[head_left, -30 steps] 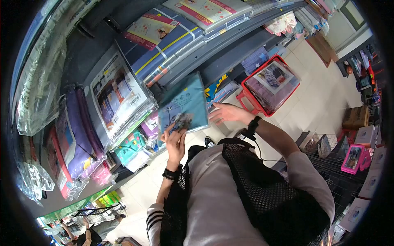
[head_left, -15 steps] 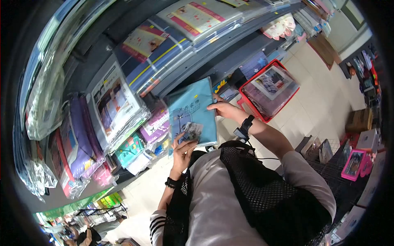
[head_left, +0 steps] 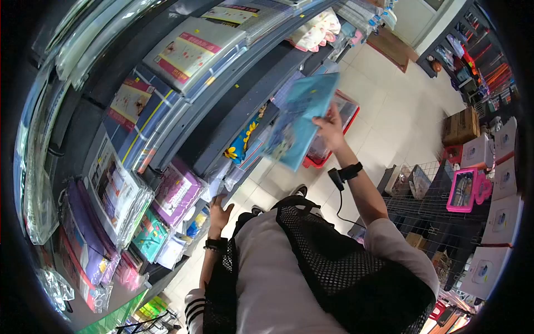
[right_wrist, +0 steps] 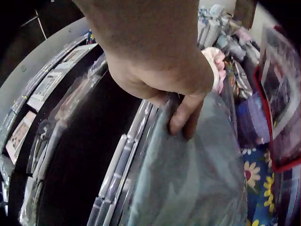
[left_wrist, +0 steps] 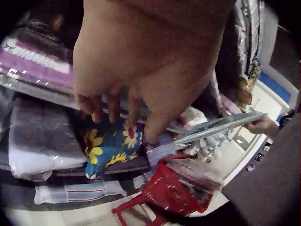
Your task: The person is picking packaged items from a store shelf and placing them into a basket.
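Observation:
My right hand [head_left: 332, 131] grips a flat blue plastic-wrapped textile package [head_left: 297, 122] by its edge, thumb on one face. In the right wrist view its fingers lie over the edge of the package [right_wrist: 197, 165]. The package is tilted and overlaps a red shopping basket [head_left: 355, 118] in the head view. Nothing is in my left hand [head_left: 220, 214], whose fingers are spread and loosely bent near the shelf edge. A purple wrapped package [head_left: 177, 189] lies on the shelf beside it. In the left wrist view, a sunflower-print fabric [left_wrist: 113, 146] shows below the left fingers.
Grey shelves [head_left: 219, 106] hold several stacks of wrapped bedding. The basket [left_wrist: 171, 193] stands on the tiled floor with wrapped packages inside. To the right are a wire rack [head_left: 411, 206], white boxes [head_left: 495, 220] and a cardboard box [head_left: 460, 127].
The right hand has taken the blue package away from the left hand, moving it up and right to in front of the basket. The left hand has let go and dropped back. The view has shifted.

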`<state>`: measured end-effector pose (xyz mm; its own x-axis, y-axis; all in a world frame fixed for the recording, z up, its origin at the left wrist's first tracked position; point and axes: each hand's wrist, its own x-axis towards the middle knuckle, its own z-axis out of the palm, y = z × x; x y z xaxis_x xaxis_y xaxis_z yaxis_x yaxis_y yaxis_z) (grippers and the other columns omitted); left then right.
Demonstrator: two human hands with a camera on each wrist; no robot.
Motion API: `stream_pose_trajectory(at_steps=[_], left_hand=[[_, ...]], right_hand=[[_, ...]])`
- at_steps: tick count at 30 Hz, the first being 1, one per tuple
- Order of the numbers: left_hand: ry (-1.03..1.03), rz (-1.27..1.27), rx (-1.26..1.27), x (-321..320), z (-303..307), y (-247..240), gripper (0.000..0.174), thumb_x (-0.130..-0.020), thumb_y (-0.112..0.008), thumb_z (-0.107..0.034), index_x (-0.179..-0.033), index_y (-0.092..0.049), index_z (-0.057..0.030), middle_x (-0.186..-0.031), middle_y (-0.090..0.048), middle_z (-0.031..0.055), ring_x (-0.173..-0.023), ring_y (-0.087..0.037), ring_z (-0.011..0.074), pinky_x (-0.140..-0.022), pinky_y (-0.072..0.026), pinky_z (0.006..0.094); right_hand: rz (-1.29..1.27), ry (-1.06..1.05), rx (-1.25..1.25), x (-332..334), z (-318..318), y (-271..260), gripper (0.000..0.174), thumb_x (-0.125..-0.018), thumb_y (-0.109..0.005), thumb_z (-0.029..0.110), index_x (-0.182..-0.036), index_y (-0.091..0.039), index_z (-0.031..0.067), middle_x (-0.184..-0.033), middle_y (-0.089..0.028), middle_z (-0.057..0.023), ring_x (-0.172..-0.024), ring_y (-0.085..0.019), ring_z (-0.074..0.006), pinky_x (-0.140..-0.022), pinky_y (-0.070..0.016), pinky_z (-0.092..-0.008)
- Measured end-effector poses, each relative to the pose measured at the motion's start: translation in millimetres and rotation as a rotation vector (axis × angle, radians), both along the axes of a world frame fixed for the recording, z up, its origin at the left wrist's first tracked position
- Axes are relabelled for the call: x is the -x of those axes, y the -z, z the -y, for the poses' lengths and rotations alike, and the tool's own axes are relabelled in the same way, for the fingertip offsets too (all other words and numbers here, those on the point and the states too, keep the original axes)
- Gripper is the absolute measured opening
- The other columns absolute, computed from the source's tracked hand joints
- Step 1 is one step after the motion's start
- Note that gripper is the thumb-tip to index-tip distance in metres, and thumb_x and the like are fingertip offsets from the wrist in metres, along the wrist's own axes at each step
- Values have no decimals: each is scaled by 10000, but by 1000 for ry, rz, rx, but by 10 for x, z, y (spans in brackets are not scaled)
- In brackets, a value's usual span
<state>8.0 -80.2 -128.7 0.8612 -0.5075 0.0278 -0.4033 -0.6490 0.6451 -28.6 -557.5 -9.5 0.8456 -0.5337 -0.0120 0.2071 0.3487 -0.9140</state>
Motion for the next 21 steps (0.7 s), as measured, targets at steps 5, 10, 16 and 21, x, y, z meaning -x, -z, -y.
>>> stream_pose_trajectory(at_steps=[5, 10, 16, 21], left_hand=[[-58, -333, -244, 192, -575, 1035, 458, -716, -793, -251, -1090, -637, -36, -1053, -657, 176, -900, -657, 305, -785, -532, 382], [74, -414, -412, 555, -1482, 2194, 449, -734, -731, -331, -1052, -661, -22, -1013, -680, 165, -969, -645, 310, -852, -508, 383], [-295, -586, -276, 800, -1404, 1675, 404, -743, -717, -298, -1026, -640, -21, -967, -692, 169, -938, -663, 294, -825, -521, 369], [-371, -515, -241, 787, -1063, 1458, 334, -773, -696, -240, -1020, -643, -21, -991, -687, 174, -958, -658, 291, -843, -511, 374]], right_hand=[[64, 291, 9, 139, 792, 224, 763, -792, -567, -127, -1432, -231, 117, -1077, -615, -107, -941, -639, -225, -785, -550, -370], [47, 347, 79, 129, 1262, 573, 786, -800, -558, -122, -1451, -185, 113, -1134, -590, -126, -935, -647, -249, -701, -574, -342], [21, 234, -79, 65, 1464, 705, 771, -793, -578, -108, -1429, -216, 135, -1142, -577, -126, -941, -646, -257, -697, -595, -400], [-361, 347, -27, 83, 1602, 1609, 728, -751, -602, -88, -1368, -277, 120, -1108, -586, -128, -895, -651, -258, -631, -600, -416]])
